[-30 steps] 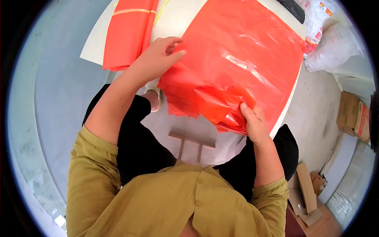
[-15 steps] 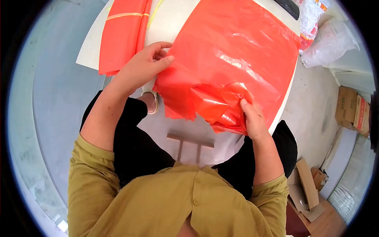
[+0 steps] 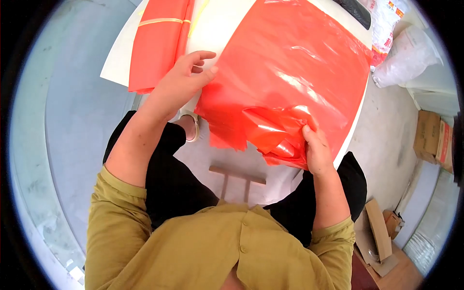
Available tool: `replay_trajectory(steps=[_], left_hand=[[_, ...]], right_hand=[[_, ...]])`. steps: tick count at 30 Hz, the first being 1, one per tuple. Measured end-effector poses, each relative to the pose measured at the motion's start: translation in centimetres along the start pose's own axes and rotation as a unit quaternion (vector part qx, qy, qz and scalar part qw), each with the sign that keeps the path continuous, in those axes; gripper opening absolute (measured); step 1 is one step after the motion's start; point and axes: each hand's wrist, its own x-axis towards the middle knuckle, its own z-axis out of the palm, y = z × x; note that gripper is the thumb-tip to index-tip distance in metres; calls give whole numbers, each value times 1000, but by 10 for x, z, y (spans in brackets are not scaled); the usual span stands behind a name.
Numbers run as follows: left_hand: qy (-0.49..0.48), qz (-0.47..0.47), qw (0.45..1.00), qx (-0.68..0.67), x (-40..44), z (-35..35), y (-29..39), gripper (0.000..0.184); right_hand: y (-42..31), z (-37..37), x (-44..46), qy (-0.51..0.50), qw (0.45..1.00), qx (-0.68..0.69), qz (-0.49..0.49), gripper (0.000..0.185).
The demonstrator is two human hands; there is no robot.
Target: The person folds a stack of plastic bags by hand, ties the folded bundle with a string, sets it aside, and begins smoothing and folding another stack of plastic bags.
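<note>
Draws the left hand (image 3: 193, 72) slightly back toward the left side of the table (image 3: 215, 26) since a second ago, while keeping the right hand (image 3: 319, 150) clamped on the red plastic film (image 3: 290, 58). Works over thin, slippery stuff: broad, roughly rectangular, spread across the table with glossy white glints, rucked into shiny folds near the right grip, ragged along the near side. Has a folded red bundle (image 3: 157, 53) toward the left corner of the table, long and flat, cinched by a narrow yellow band (image 3: 162, 21); near the far end of the right edge, a rounded black bundle (image 3: 355, 12). Shows red and yellow print on a white plastic bag (image 3: 386, 29) beyond the right edge, and markings on cardboard boxes (image 3: 427, 135) farther off, too small to read. Pinches the crumpled near part of the film in the right hand, thumb on top, leaving most of it lying toward the far edge and its jagged fringe overhanging the near edge. Holds the left fingers loosely curled, thumb apart, gripping nothing visible, right beside the film's left side; cannot tell whether touching it.
</note>
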Motion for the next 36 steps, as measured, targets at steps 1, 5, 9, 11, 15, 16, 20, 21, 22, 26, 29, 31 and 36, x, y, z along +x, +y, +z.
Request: replay_trajectory(steps=[1,5,9,11,15,16,20,21,22,26,29,31,36], left_hand=[[-7,-17,1000,-22,1,-1,-3,50],[-60,-65,991,-99,-2,0,2,57],[-76,-50,986,-140,-6,5,3,59],[-66,-49,986,-143,-6,5,5,59],[-86,-44,985,-145,-7,-3,5,62],[-105,-41,982,-149,-7,-7,3,64],[-133,-17,968,-214,-17,-7,13,74],[-151,-5,966,-212,-15,-9,8,78],[-169,6,963,-209,-13,-13,0,82],[-171,71,970,-159,-16,-10,1,92],[-185,60,964,-180,-20,-14,8,94],[-184,74,948,-248,-20,-12,7,91],[-188,81,945,-254,-21,-17,10,88]], right_hand=[[1,-1,1,10,1000,13,-5,51],[2,0,3,32,998,55,-13,50],[4,-4,4,19,998,52,-21,50],[7,-10,4,5,999,48,-15,51],[2,-6,2,-5,999,39,-22,50],[3,-5,2,-3,999,47,-21,50],[2,-3,2,1,998,58,-16,48],[1,-3,1,1,998,56,-16,47],[1,-4,2,7,999,50,-17,47],[3,-7,3,16,999,36,-23,47],[0,-6,0,8,999,30,-26,46],[-4,-2,-2,0,999,29,-36,45],[-3,4,-1,-11,997,46,-61,43]])
